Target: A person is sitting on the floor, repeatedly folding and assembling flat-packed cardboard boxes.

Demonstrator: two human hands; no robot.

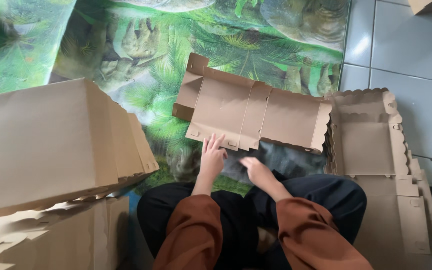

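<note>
The left hand lies open, fingertips touching the near edge of a flat, half-folded cardboard box on the mat. The right hand, open and blurred, hovers just beside it, holding nothing. The box looks light, stiff, and best gripped by its flaps. Box stacks flank the hands.

All plain brown cardboard here. The half-folded box blank lies open in the middle, side flaps up. Left of it sits a tall stack of folded boxes (scalloped edges peeking out). Right of it, a pile of flat scalloped blanks.
</note>
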